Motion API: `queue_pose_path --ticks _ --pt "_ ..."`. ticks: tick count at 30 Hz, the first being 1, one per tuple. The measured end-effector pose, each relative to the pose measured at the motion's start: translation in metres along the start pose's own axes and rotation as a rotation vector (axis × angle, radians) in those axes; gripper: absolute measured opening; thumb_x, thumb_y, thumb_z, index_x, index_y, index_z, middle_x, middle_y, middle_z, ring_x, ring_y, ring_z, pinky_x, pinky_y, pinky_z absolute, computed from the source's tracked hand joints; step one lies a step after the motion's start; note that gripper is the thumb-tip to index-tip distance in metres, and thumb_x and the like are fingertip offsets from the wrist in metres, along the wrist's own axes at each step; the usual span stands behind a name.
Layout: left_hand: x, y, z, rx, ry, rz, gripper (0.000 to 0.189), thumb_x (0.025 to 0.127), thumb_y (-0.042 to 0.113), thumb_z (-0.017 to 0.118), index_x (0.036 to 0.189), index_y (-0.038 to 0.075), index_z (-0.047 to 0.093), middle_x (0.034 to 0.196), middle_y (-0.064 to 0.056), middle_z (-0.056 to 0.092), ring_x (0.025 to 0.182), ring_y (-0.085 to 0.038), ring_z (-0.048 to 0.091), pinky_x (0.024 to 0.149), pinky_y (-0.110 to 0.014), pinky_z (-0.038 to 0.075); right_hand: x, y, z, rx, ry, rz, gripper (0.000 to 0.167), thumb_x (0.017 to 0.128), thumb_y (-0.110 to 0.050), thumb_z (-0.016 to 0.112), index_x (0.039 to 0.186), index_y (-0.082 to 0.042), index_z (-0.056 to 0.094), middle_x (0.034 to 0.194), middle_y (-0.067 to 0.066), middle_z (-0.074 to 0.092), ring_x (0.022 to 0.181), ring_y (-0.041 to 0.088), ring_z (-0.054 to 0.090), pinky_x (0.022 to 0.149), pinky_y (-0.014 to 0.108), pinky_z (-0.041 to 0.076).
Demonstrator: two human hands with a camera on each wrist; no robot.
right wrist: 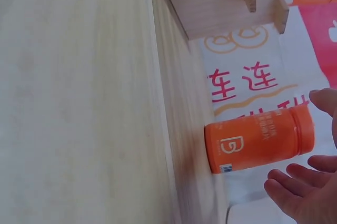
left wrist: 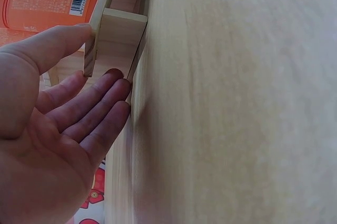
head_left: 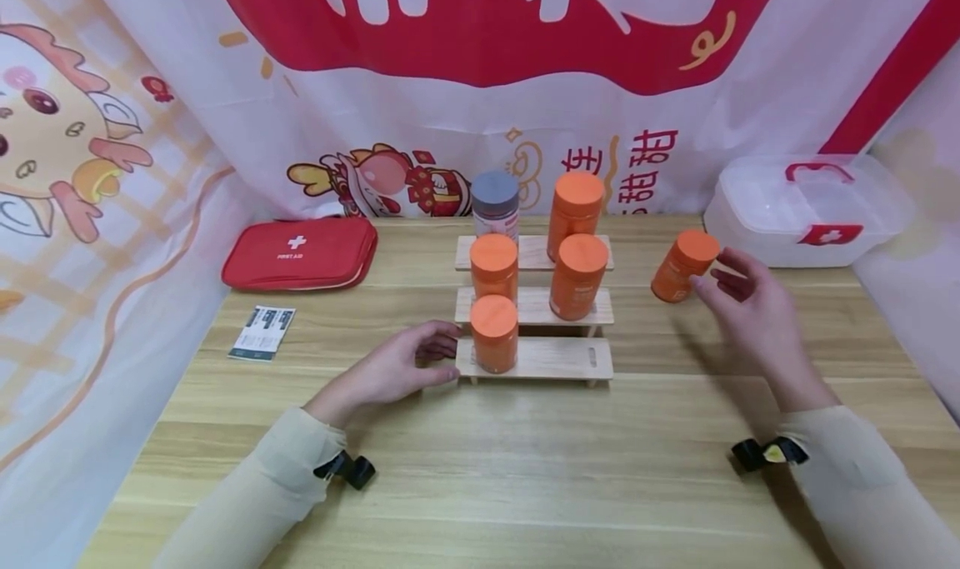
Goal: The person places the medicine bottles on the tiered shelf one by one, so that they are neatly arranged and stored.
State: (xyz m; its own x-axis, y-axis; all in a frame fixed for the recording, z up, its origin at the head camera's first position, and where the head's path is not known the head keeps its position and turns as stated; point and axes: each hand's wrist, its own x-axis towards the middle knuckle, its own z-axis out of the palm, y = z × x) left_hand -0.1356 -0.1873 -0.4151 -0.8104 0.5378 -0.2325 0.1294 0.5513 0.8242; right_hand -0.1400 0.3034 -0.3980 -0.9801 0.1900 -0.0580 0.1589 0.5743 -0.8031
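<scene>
An orange jar stands on the table to the right of a wooden tiered rack. Beside it is my right hand, its thumb and fingers spread near the lid with a gap visible in the right wrist view. My left hand is at the left end of the rack's lowest tier. In the left wrist view its thumb touches the plank's end, and the fairly straight fingers reach beside the support. One orange jar occupies that tier's left side.
Two orange jars stand on the middle tier. Higher up are a grey-lidded jar and an orange jar. A red first-aid pouch and a printed card lie left; a clear-lidded white box sits back right.
</scene>
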Motion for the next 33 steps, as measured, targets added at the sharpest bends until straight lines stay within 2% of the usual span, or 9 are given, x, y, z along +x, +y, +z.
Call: queue_pose_path --ticks 4,14,18,25,33 --pt "0.000 0.002 0.000 -0.004 0.000 -0.003 0.059 0.101 0.024 0.079 0.152 0.010 0.054 0.143 -0.009 0.068 0.134 -0.029 0.065 0.120 -0.053 0.051 0.011 0.001 0.003 0.031 -0.039 0.012 0.096 0.100 -0.066 0.065 0.173 -0.020 0.024 0.176 0.013 0.034 0.154 0.042 0.046 0.122 0.064 0.044" --pt "-0.001 0.003 0.000 -0.007 -0.003 -0.010 0.058 0.101 0.022 0.078 0.152 0.009 0.054 0.142 -0.010 0.068 0.134 -0.029 0.065 0.120 -0.053 0.051 0.023 0.007 0.008 0.099 -0.061 0.054 0.099 0.096 -0.066 0.069 0.173 -0.025 0.022 0.177 0.011 0.032 0.156 0.039 0.042 0.126 0.061 0.041" --pt "-0.001 0.003 -0.001 -0.005 -0.002 -0.011 0.059 0.101 0.023 0.078 0.152 0.009 0.054 0.142 -0.010 0.068 0.134 -0.029 0.065 0.120 -0.053 0.051 0.028 0.008 0.009 0.095 -0.050 0.053 0.098 0.097 -0.066 0.068 0.173 -0.025 0.023 0.177 0.012 0.032 0.157 0.039 0.041 0.126 0.061 0.041" --pt "0.000 0.001 -0.001 0.002 0.001 -0.018 0.058 0.100 0.024 0.079 0.152 0.012 0.055 0.141 -0.007 0.068 0.133 -0.026 0.065 0.119 -0.051 0.052 0.033 0.013 0.008 0.055 -0.043 0.015 0.092 0.099 -0.065 0.065 0.170 -0.018 0.031 0.172 0.015 0.040 0.153 0.039 0.044 0.126 0.063 0.041" --pt "0.002 -0.001 -0.001 0.005 -0.002 -0.004 0.057 0.100 0.024 0.079 0.151 0.011 0.055 0.142 -0.008 0.068 0.133 -0.027 0.065 0.119 -0.052 0.052 0.032 0.012 0.005 0.059 -0.066 0.030 0.093 0.098 -0.067 0.066 0.170 -0.020 0.031 0.172 0.014 0.040 0.152 0.038 0.043 0.125 0.064 0.042"
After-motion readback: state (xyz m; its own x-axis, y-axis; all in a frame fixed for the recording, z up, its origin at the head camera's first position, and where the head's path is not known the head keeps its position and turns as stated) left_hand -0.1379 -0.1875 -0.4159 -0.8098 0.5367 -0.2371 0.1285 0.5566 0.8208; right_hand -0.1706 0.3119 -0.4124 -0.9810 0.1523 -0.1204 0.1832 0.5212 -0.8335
